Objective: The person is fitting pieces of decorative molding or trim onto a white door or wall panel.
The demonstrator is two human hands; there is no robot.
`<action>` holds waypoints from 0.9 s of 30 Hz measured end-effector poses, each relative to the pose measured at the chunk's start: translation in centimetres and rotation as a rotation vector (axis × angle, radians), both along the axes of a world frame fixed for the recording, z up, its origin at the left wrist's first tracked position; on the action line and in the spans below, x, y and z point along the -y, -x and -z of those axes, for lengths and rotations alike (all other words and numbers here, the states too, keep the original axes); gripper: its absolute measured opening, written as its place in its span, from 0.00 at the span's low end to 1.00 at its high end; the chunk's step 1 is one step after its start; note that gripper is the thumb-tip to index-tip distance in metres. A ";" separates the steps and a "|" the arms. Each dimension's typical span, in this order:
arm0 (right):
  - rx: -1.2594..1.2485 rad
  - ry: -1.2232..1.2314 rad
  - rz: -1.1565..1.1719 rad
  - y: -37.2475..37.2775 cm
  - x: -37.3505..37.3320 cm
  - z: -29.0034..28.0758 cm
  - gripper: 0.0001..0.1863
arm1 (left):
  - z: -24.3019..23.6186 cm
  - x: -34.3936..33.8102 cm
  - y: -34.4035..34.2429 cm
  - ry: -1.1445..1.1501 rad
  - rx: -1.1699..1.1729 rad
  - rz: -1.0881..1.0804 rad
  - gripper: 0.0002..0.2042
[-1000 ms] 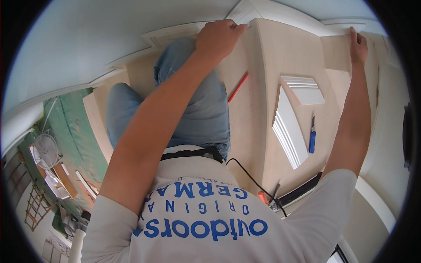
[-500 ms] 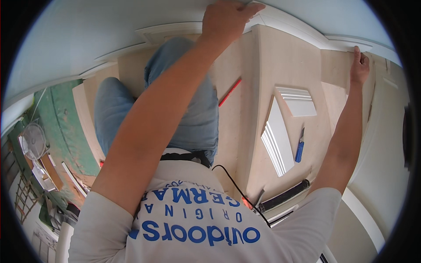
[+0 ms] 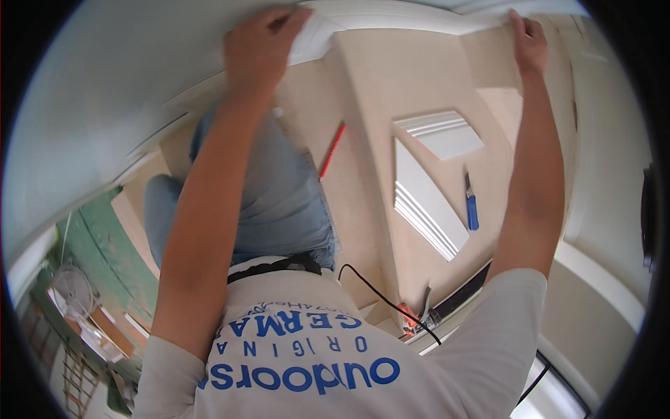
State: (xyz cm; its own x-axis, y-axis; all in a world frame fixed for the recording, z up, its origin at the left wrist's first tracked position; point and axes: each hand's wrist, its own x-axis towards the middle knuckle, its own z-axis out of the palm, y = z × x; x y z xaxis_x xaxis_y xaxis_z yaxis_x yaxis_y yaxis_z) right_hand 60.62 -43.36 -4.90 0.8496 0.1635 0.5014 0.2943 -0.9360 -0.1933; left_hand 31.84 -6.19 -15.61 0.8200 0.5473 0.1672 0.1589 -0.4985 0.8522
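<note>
A long white moulding strip (image 3: 391, 15) runs along the foot of the pale wall at the far side. My left hand (image 3: 259, 45), slightly blurred, is closed at the strip's left part, its fingers bent and pointing right. At the strip's right part my right hand (image 3: 530, 47) is closed too, thumb raised against the strip and the other fingers curled. The palm sides of both hands are hidden. Two short cut pieces of white moulding, one wide (image 3: 447, 136) and one long and pointed (image 3: 427, 202), lie on the pale wooden board between my arms.
Beside the cut pieces lies a blue utility knife (image 3: 472, 211), blade out. A red pencil (image 3: 333, 151) rests near my knee. Closer in is a black-barrelled caulking gun (image 3: 460, 293). A white fan (image 3: 74, 290) stands on the left near a green sheet (image 3: 115, 234).
The view has shifted, so the cut pieces, knife and pencil appear further left. Both hands also appear further left and higher, still at the moulding strip.
</note>
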 end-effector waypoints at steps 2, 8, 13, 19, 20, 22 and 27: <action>-0.060 -0.044 -0.030 1.2 -0.7 -0.3 0.30 | 0.3 0.0 0.1 0.067 0.093 -0.024 0.13; -0.126 -0.085 0.073 4.3 -3.2 -1.6 0.27 | 1.0 0.0 0.7 -0.097 0.222 0.051 0.16; -0.162 -0.070 0.087 4.7 -3.6 -2.3 0.29 | 1.4 -0.4 0.6 -0.315 0.100 0.176 0.18; -0.256 -0.068 0.089 6.0 -4.1 -3.6 0.35 | 1.5 -0.9 0.4 -0.409 0.096 0.219 0.19; -0.310 -0.107 0.090 6.3 -4.3 -4.0 0.37 | 1.2 -0.9 0.4 -0.432 0.084 0.213 0.19; -0.313 -0.134 0.077 7.0 -4.5 -5.0 0.38 | 0.3 -0.8 0.4 -0.501 0.073 0.240 0.19; -0.402 -0.175 0.077 8.4 -4.3 -6.7 0.38 | -2.5 1.7 -1.6 -0.785 0.221 0.352 0.19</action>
State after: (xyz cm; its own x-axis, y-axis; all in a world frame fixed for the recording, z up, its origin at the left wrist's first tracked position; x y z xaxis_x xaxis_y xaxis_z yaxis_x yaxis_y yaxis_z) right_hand 52.17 -39.09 1.83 0.9892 0.0341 0.1428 0.0938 -0.8952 -0.4357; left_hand 33.46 -7.89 -13.08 0.8236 -0.0698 0.5629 -0.2417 -0.9410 0.2370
